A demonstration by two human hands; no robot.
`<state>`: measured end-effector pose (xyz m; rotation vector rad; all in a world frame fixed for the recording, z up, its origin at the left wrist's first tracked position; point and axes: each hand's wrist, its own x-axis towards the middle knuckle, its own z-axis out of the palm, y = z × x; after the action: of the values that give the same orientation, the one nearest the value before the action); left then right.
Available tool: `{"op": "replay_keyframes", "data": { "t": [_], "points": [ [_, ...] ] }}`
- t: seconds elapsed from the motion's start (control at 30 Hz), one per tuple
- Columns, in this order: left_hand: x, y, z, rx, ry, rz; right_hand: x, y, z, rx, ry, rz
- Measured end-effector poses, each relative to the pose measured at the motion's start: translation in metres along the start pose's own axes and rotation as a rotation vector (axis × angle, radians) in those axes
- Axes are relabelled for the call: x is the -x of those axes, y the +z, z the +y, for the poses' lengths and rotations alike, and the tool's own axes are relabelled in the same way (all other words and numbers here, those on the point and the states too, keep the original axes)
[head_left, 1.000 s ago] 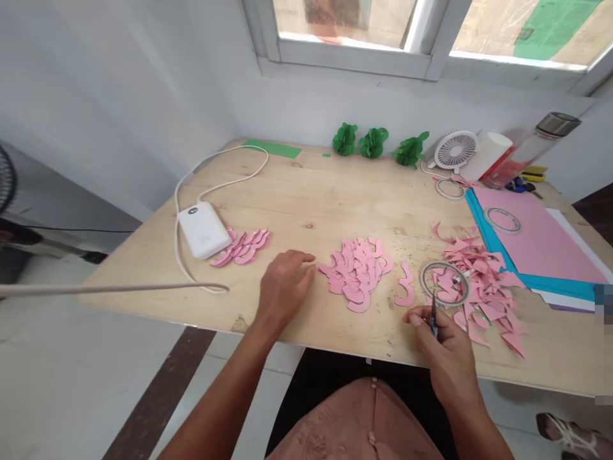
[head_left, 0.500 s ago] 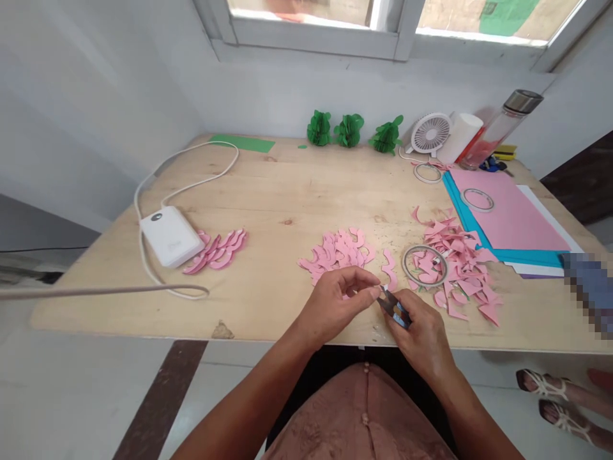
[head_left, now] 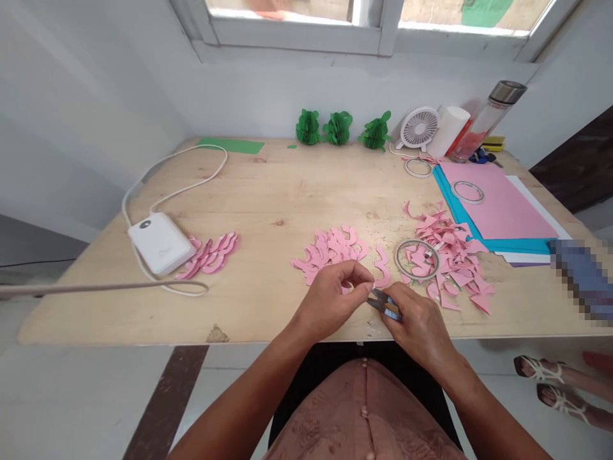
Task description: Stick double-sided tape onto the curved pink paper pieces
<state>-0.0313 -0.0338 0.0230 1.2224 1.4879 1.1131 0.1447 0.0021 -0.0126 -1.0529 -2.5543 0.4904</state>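
Note:
My right hand (head_left: 416, 317) is closed round small dark snips (head_left: 387, 305) with blue on them, blades toward my left fingertips. My left hand (head_left: 331, 299) is pinched, thumb against index finger, at the snips' tips; a tiny whitish bit shows there, too small to name. Beyond my left hand lies a pile of wavy pink paper pieces (head_left: 330, 246), with one wavy piece (head_left: 382, 266) apart on its right. A roll of tape (head_left: 397, 268) rests on pink paper scraps (head_left: 453, 246) to the right of my hands.
On the wooden table (head_left: 268, 191), a white power bank (head_left: 163, 244) with a cable touches more pink strips (head_left: 218, 252). At the back stand green paper shapes (head_left: 338, 129), a fan (head_left: 419, 128) and a bottle (head_left: 491, 121). Pink sheets (head_left: 502, 207) lie right; a person's feet (head_left: 550, 383) show below.
The view has shifted slightly, moving the table items left in the picture. The snips have turned to lie flatter, their blades still by my left fingertips.

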Motion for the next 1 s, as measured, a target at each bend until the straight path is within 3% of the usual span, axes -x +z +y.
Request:
{"op": "replay_keyframes", "data": {
  "t": [0.4, 0.57, 0.73, 0.87, 1.0],
  "points": [
    [0.0, -0.001, -0.004, -0.053, 0.034, -0.002, -0.003, -0.003, -0.004, 0.107, -0.014, -0.047],
    [0.002, 0.0, -0.005, 0.036, 0.016, 0.039, -0.001, -0.002, -0.004, 0.098, 0.02, -0.078],
    [0.006, 0.003, -0.014, 0.294, -0.093, 0.199, 0.005, -0.005, 0.004, -0.18, 0.186, -0.057],
    [0.01, 0.014, -0.019, 0.48, -0.173, 0.146, 0.008, -0.007, 0.003, -0.528, 0.426, 0.031],
    [0.012, 0.026, -0.018, 0.552, -0.207, 0.119, 0.005, -0.004, -0.01, -0.748, 0.49, 0.111]
  ]
}}
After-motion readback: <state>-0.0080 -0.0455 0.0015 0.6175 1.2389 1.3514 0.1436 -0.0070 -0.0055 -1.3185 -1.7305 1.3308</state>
